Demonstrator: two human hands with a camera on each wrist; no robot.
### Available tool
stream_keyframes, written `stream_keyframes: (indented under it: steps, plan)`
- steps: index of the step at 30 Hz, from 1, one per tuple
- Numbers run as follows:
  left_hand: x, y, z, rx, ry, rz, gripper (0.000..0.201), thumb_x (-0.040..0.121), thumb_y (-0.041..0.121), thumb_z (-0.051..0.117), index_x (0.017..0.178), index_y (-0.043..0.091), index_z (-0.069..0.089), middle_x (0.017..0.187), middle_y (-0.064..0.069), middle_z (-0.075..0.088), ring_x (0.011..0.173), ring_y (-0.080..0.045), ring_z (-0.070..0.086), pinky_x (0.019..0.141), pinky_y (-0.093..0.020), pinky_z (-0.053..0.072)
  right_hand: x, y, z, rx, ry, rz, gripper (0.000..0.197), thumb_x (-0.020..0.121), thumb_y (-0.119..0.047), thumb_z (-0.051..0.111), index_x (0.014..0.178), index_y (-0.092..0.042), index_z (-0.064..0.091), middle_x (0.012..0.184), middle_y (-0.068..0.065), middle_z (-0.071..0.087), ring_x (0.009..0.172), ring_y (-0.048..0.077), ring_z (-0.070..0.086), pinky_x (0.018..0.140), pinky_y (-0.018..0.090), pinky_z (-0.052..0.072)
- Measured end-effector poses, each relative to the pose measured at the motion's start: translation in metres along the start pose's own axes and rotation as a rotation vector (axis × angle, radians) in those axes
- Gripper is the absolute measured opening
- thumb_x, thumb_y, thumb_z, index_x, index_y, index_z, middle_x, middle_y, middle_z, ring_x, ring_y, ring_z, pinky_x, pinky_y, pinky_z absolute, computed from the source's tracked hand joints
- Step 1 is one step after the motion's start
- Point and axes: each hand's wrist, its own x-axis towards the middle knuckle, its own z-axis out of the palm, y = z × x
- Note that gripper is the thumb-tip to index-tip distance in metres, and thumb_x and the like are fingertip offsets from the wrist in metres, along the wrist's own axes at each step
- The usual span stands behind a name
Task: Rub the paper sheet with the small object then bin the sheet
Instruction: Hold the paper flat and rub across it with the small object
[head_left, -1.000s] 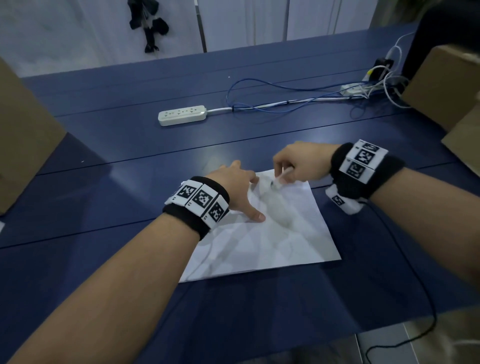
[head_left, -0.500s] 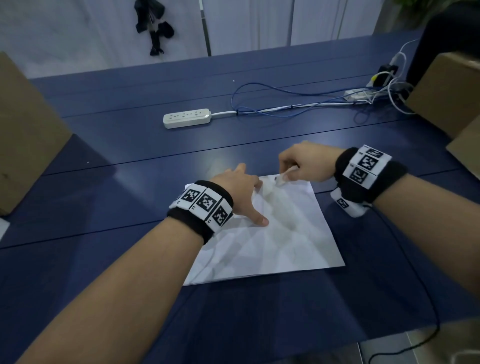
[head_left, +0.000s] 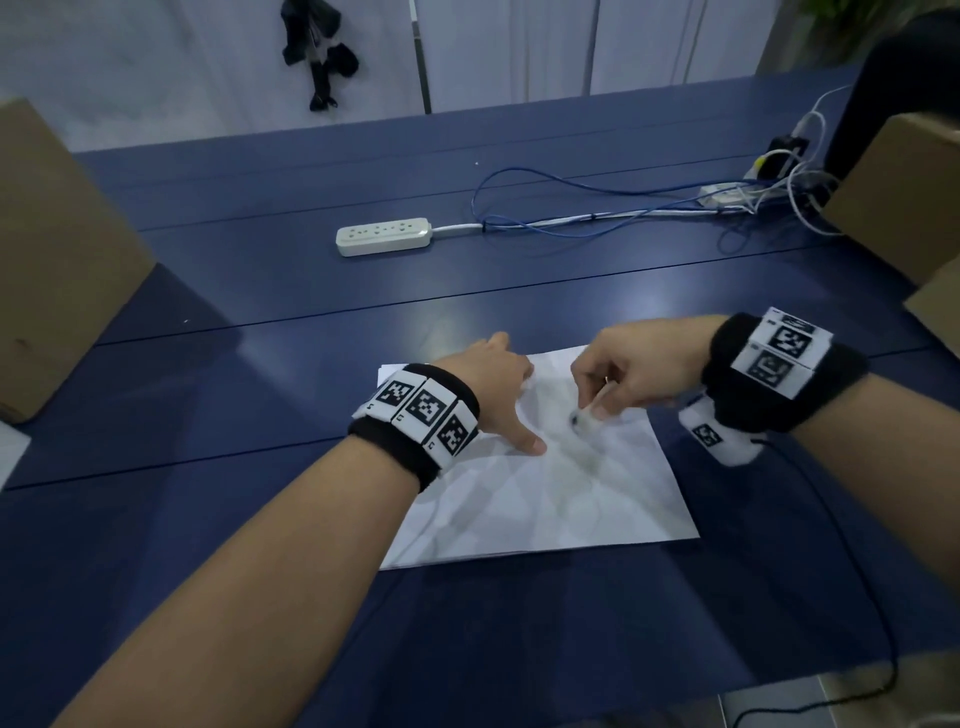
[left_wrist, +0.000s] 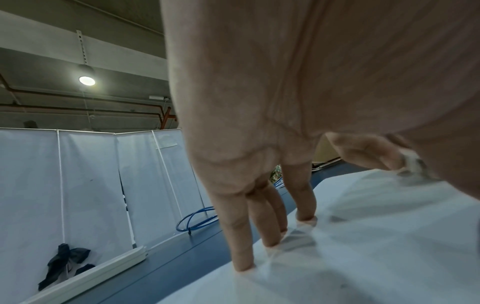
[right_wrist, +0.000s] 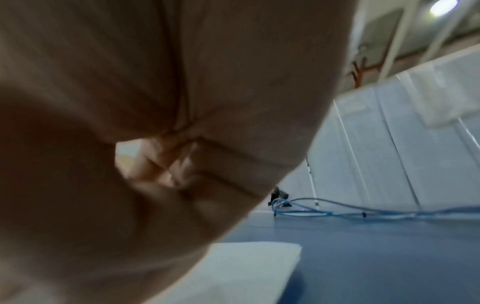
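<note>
A creased white paper sheet (head_left: 566, 499) lies flat on the blue table (head_left: 260, 374) in front of me. My left hand (head_left: 498, 384) presses it down near its far left corner; straight fingertips (left_wrist: 270, 240) stand on the sheet (left_wrist: 363, 246). My right hand (head_left: 623, 374) pinches a small white object (head_left: 587, 415) with a dark tip and holds that tip against the sheet's upper middle. The same object (left_wrist: 413, 162) shows at the right of the left wrist view. In the right wrist view the curled right hand (right_wrist: 155, 164) fills the frame, with a corner of the sheet (right_wrist: 246, 267) below it.
A white power strip (head_left: 384, 236) with blue and white cables (head_left: 597, 208) lies further back. Cardboard boxes stand at the left (head_left: 57, 260) and right (head_left: 893, 197) table edges. A black cord (head_left: 852, 571) trails from my right wrist over the near edge. White screens (left_wrist: 91, 185) stand behind.
My right hand has moved the small object from the sheet's far edge toward me and left, onto the upper middle of the sheet. My left hand stays pressed on the paper.
</note>
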Motion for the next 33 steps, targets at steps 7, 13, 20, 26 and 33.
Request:
stream_keyframes:
  steps: [7,13,20,26,33]
  plan:
    - [-0.002,0.002,-0.003,-0.008,-0.006,-0.003,0.084,0.062,0.067,0.078,0.13,0.025,0.051,0.12,0.0,0.04,0.108,-0.02,0.049,0.087,-0.04,0.049,0.016,0.007,-0.015,-0.133,0.305,0.128,0.016,0.089,-0.036,0.066,0.087,-0.021,0.062,0.073,-0.005,0.065,0.051,0.025,0.066,0.046,0.032,0.055]
    - [-0.001,0.001,-0.004,-0.005,-0.003,-0.014,0.087,0.062,0.067,0.079,0.131,0.022,0.052,0.119,0.0,0.041,0.108,-0.02,0.05,0.084,-0.039,0.05,-0.006,-0.006,0.0,0.006,-0.077,0.009,0.003,0.09,-0.015,0.07,0.091,-0.015,0.067,0.048,-0.013,0.058,0.032,0.009,0.044,0.042,0.025,0.044]
    - [-0.002,0.001,-0.004,-0.012,-0.007,-0.01,0.088,0.061,0.068,0.078,0.133,0.025,0.05,0.119,0.001,0.039,0.113,-0.02,0.047,0.084,-0.037,0.048,0.016,0.015,-0.012,-0.166,0.313,0.069,0.017,0.088,-0.041,0.069,0.089,-0.024,0.065,0.079,-0.007,0.068,0.068,0.012,0.061,0.056,0.02,0.042]
    - [-0.001,0.002,-0.003,-0.009,-0.01,-0.013,0.093,0.062,0.068,0.078,0.137,0.022,0.048,0.123,-0.001,0.04,0.115,-0.021,0.048,0.088,-0.04,0.049,0.009,0.011,0.004,0.032,-0.07,-0.007,0.012,0.082,-0.033,0.076,0.087,-0.025,0.069,0.077,0.006,0.071,0.052,0.017,0.052,0.053,0.034,0.049]
    - [-0.002,0.001,-0.002,-0.016,0.004,-0.005,0.093,0.063,0.067,0.078,0.14,0.024,0.045,0.126,-0.001,0.039,0.117,-0.021,0.047,0.082,-0.035,0.045,0.012,0.02,-0.006,-0.055,0.241,0.046,0.015,0.085,-0.038,0.073,0.086,-0.024,0.067,0.074,-0.007,0.07,0.061,0.009,0.058,0.055,0.015,0.042]
